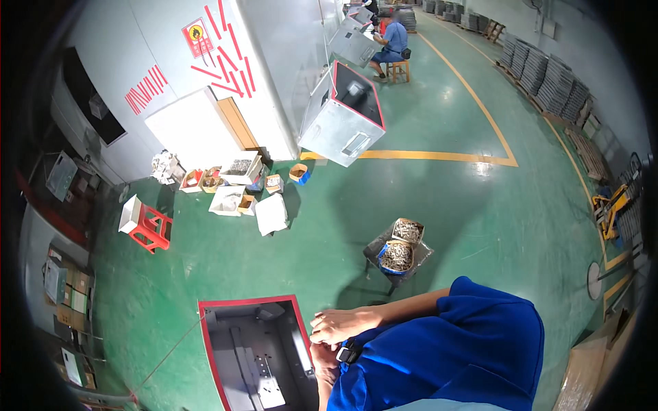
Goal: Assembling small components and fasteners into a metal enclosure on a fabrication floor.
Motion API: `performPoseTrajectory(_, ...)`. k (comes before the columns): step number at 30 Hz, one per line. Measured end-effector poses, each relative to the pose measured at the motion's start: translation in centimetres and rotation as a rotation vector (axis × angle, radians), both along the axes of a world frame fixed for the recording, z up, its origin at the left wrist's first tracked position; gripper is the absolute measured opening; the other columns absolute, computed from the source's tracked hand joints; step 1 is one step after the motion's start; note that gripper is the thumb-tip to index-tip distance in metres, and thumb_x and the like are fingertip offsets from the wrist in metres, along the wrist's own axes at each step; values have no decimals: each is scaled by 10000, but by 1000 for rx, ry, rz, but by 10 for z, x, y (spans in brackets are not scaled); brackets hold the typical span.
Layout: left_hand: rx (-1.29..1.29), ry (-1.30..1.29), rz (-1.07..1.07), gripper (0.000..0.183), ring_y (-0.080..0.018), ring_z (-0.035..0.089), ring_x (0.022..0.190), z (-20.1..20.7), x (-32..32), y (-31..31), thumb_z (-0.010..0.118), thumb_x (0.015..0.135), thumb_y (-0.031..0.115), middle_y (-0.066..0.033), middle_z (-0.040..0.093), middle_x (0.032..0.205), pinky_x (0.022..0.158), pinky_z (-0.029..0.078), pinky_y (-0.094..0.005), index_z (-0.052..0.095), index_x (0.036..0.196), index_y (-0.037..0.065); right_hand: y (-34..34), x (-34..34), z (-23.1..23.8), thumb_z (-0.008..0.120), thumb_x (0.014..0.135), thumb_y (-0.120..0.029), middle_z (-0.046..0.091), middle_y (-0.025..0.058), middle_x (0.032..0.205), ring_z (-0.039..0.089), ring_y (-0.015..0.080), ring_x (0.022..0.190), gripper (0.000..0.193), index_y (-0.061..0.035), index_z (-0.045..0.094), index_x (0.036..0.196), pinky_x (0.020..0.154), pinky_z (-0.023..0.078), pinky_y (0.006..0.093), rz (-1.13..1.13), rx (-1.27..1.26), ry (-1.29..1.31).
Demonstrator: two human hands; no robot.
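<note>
At the lower middle, a grey metal box (255,299) with a red-edged open top stands close to me. My right hand (337,326) is at the box's right edge, its fingers curled together. Just below it, my left hand (325,359) touches or nearly touches it at the same edge, partly covered. Whatever the fingers hold, if anything, is too small or hidden to make out. A small black device with a pale square face (347,353) shows beside my left hand, against my blue clothing. Inside the box lies a white plate or sheet (270,390).
Beyond my right arm, a small stand (374,251) bears two tubs of small metal parts (397,256). Another red-edged metal box (343,130) stands farther off. At left are a red stool (152,227) and several open cartons (227,201). A seated person (393,41) works far back.
</note>
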State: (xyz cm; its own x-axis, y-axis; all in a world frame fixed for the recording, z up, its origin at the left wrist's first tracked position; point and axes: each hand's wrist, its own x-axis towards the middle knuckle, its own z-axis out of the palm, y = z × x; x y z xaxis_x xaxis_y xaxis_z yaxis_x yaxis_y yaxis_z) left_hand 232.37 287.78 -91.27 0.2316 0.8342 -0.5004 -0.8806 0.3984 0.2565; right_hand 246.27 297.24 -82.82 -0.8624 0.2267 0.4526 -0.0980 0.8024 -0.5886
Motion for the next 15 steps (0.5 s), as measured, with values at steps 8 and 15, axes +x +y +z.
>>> performPoseTrajectory(8,42,-21,57,320,-208,584,939,14,-3,1,421,893,331,-76,599,977,809,487,-380,563,1038,84,-1,-1,22,571,725,-153,540,41,720,532,204,774,112,-70,517,673,752,387,349,102,126,-60)
performPoseTrajectory(15,135,16,84,362,-241,514,1102,9,3,-4,397,899,345,-95,541,1152,937,426,-417,511,1139,98,1,-16,-20,504,758,-154,530,54,706,541,214,764,136,-51,510,668,811,368,344,77,327,131)
